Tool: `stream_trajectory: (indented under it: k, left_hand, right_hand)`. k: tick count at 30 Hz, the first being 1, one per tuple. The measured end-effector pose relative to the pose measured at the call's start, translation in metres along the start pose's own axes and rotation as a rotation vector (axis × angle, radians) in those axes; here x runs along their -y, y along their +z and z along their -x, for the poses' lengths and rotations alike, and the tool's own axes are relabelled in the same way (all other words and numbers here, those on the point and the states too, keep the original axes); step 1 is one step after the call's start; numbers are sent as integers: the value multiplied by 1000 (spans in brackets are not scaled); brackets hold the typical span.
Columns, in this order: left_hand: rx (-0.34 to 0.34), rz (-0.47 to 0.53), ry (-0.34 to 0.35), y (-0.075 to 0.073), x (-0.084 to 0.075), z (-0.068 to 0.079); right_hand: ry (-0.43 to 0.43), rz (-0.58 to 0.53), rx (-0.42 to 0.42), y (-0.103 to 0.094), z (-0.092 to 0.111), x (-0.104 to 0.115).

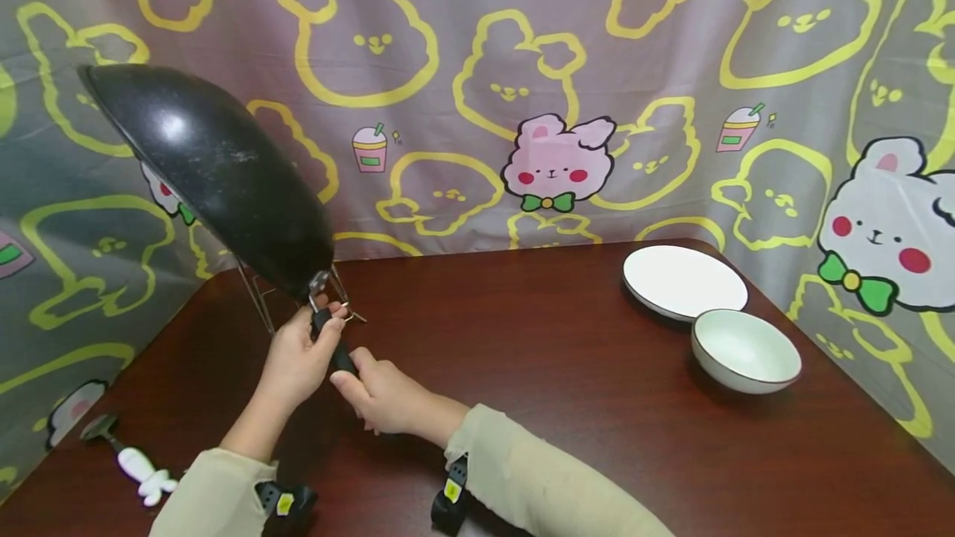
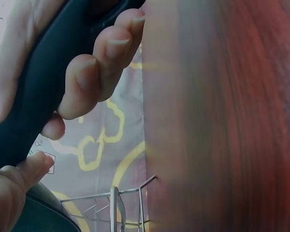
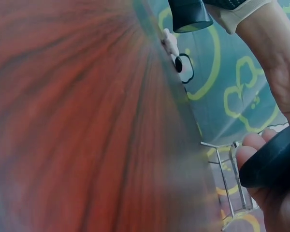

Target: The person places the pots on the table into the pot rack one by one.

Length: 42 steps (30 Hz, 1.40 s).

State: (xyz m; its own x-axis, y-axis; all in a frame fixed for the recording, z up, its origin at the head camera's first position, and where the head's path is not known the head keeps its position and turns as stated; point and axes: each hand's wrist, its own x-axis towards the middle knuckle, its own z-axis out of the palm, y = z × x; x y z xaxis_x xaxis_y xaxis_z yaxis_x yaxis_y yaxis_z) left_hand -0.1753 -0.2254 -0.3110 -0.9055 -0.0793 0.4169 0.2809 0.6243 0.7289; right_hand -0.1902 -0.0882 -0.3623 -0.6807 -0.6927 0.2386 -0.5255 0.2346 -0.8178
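Observation:
In the head view a black wok (image 1: pixel 216 172) is lifted and steeply tilted at the left, its rounded underside towards me. My left hand (image 1: pixel 294 355) grips its black handle (image 1: pixel 321 320) close to the pan. My right hand (image 1: pixel 388 396) holds the same handle near its free end. The left wrist view shows fingers (image 2: pixel 82 79) curled about the handle (image 2: pixel 38 92), with part of the wok (image 2: pixel 43 212) at the lower corner. Behind the wok, a wire rack (image 1: pixel 257 301) on the table is partly hidden by it.
A white plate (image 1: pixel 682 280) lies at the back right of the dark wooden table (image 1: pixel 537 371), with a pale bowl (image 1: pixel 746 350) just in front. At the left edge lies a metal-headed utensil with a white handle (image 1: pixel 138 466). A patterned curtain (image 1: pixel 462 106) hangs behind and beside the table.

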Motion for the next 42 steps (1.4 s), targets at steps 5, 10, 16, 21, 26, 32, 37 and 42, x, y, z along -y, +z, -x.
stream_trajectory:
  k: [5,10,16,21,26,32,37,42]
  left_hand:
    - [20,-15,-42,-3,4,-2]
    - [45,-29,-70,-6,7,-2]
    - [48,-51,-86,-4,13,-1]
    - [36,-46,-112,-2,19,0]
    - [68,-24,-180,1,24,2]
    - [76,4,-219,6,32,2]
    - [67,32,-215,5,37,-3]
    - [88,47,-218,4,38,-7]
  right_hand:
    - [23,-12,-2,5,-3,0]
    - [47,-43,5,9,-6,1]
    - [84,-22,4,12,-6,-1]
    - [120,-20,13,13,-6,-2]
    - [168,-29,38,15,-6,-4]
    - [198,-30,20,19,-5,-8]
    - [181,-13,3,20,-11,-10]
    - [178,-21,-5,21,-15,-11]
